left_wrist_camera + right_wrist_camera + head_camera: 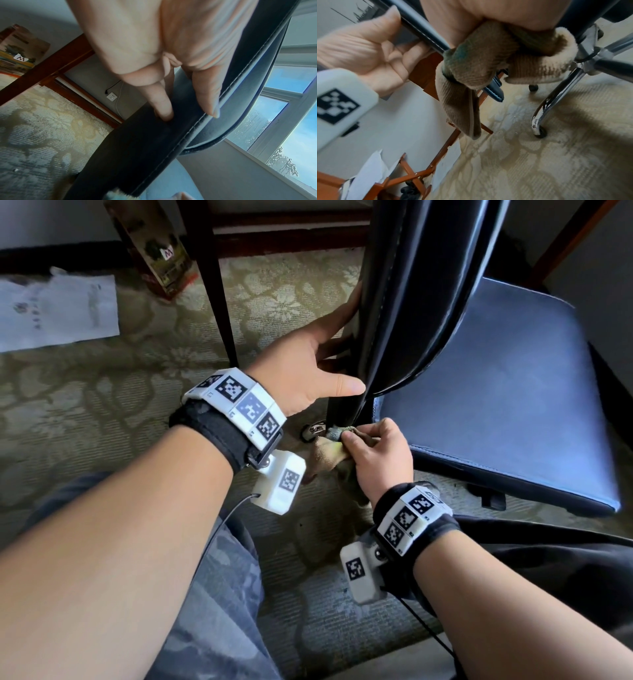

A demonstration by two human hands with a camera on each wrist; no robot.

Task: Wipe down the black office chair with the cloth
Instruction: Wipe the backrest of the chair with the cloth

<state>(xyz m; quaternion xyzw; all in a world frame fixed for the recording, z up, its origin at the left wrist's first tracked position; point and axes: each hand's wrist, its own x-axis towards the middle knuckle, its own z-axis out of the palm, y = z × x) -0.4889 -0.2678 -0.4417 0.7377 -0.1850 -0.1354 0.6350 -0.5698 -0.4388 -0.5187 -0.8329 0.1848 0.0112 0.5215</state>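
Right hand (380, 460) has its fingers (496, 14) curled tight round a bunched tan-and-green ribbed cloth (481, 63), pressed against the lower end of the black leather office chair's backrest (404, 302), right where it narrows toward the seat joint. Left hand (318, 368) steadies the backrest above that: fingers (163, 108) fairly straight along its rear face, thumb on the stitched edge, a bracing hold and not a full wrap. Risks as I read it: chair sits on a chrome castor base (553, 100) over patterned carpet (102, 412), so a hard downward stroke could roll or swivel it off the bracing fingers, since that hold is light. A loose tail of cloth hangs below the right fingers, close to the metal fittings under the seat; it could snag there or drag on the floor and pick up dirt. Cloth is wadded, so only a small patch contacts the leather, likely leaving the seam line missed. The blue-black seat cushion (496, 392), beyond the right fingers, looks not yet wiped; can't confirm.
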